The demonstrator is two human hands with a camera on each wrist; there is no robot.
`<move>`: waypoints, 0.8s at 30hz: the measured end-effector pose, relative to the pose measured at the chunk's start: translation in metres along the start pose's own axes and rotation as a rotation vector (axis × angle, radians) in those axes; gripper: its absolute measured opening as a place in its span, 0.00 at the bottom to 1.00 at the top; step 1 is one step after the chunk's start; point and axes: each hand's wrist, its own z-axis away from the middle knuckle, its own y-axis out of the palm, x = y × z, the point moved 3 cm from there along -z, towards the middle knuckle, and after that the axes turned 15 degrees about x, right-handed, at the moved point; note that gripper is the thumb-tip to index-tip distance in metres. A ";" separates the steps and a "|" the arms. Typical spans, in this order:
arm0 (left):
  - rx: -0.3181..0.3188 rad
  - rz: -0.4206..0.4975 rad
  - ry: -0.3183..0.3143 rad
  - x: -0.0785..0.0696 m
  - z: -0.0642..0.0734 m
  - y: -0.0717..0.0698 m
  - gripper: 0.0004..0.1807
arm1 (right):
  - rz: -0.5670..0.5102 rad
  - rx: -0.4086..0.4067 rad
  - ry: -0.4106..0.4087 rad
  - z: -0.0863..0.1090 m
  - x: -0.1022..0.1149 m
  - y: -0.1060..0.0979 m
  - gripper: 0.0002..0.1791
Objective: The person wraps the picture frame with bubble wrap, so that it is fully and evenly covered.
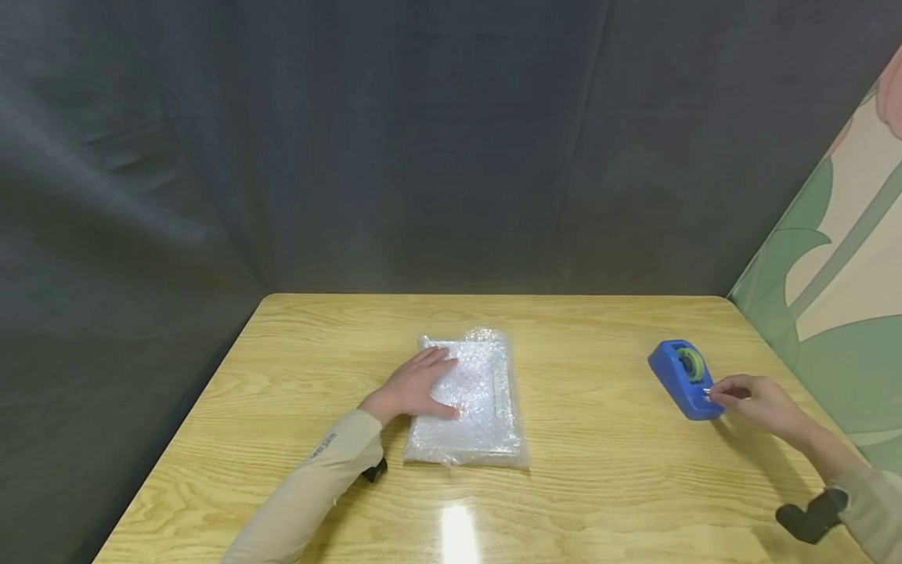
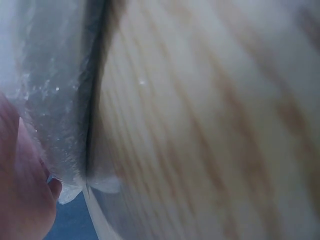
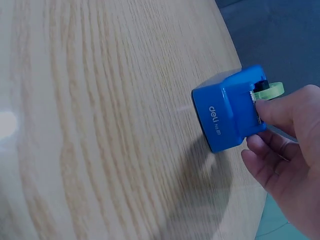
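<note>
A flat package in clear bubble wrap (image 1: 489, 403) lies near the middle of the wooden table. My left hand (image 1: 419, 385) rests on its left half, fingers spread and thumb pointing right. In the left wrist view, part of that hand (image 2: 25, 205) lies against the wrap's edge. To the right stands a blue tape dispenser (image 1: 672, 374) with a greenish tape roll (image 1: 694, 364) in it. My right hand (image 1: 764, 403) is at its cutter end, thumb and index finger pinching the tape's end. The right wrist view shows the thumb at the toothed cutter; the tape itself is mostly hidden.
The wooden table (image 1: 585, 486) has a dark curtain (image 1: 451, 157) behind it and at its left. A wall covering with a leaf pattern (image 1: 846, 345) borders the right side. Black wrist straps show at both sleeves.
</note>
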 end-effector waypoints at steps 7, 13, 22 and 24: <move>0.003 0.003 0.008 -0.001 0.001 0.000 0.54 | 0.060 -0.147 -0.114 0.005 0.011 0.000 0.04; -0.001 0.000 0.001 0.001 0.003 -0.001 0.54 | 0.102 -0.241 -0.183 0.004 0.025 0.003 0.02; 0.000 0.018 0.013 -0.001 0.004 -0.001 0.53 | -0.045 -0.005 0.023 0.001 0.024 -0.008 0.17; 0.000 0.023 0.011 -0.002 0.004 -0.001 0.53 | -0.074 0.065 0.046 0.001 0.025 -0.011 0.18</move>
